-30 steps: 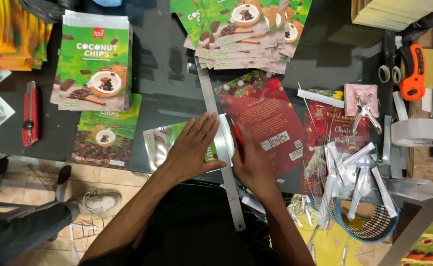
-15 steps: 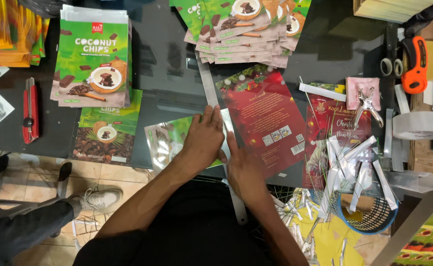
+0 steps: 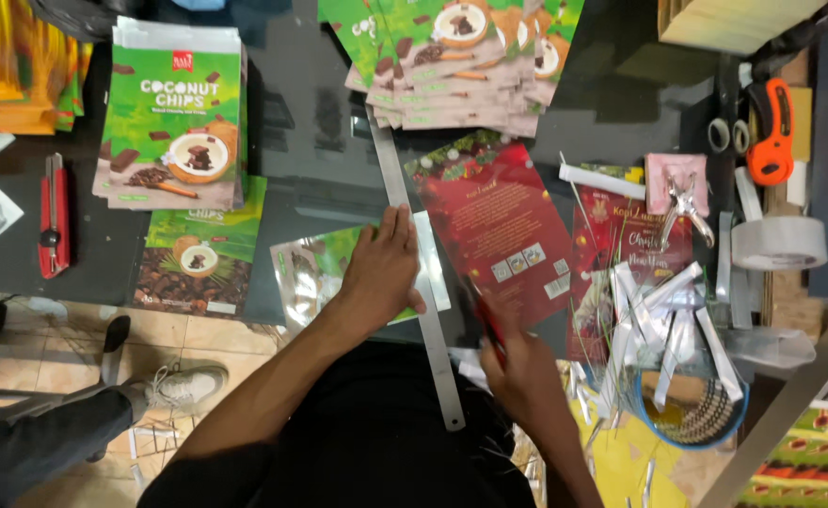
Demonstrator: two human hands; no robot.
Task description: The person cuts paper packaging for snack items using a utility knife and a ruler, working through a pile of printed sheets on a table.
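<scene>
At the centre of the frame, on the dark glass surface (image 3: 320, 141), the left hand (image 3: 383, 273) lay flat, fingers spread, pressing a long steel ruler (image 3: 414, 273) down over a clear-and-green pouch (image 3: 320, 268) that ran from frame centre toward lower centre. The right hand (image 3: 522, 372) was curled shut around a thin red-handled cutter (image 3: 485, 315), its tip just beside the ruler's right edge, over the lower corner of a red pouch (image 3: 499, 226). Judged step: trimming along the ruler, cut apparently near its end or being reset; the next move would call for the ruler kept pinned firmly and the blade kept tight to the edge, clear of the left fingertips. Upper left: neat stack of green pouches (image 3: 174, 113) with a brown cup picture, another green pouch (image 3: 198, 249) lying flat below it. Top centre: fanned pile of green pouches (image 3: 452, 56), overlapping. Far upper left: yellow-orange packs (image 3: 9, 56). Left edge: red utility knife (image 3: 54, 216), upright in frame. Right of centre: second red pouch (image 3: 612, 235) partly under clear strips (image 3: 663, 315), a pink card (image 3: 663, 169) with metal pliers (image 3: 687, 202) on it. Right side: orange cutter (image 3: 770, 127), roll of clear tape (image 3: 779, 243), blue-rimmed bowl (image 3: 692, 414) at lower right. Lower left: another person's shoe (image 3: 183, 386) on the tiled floor (image 3: 198, 334).
</scene>
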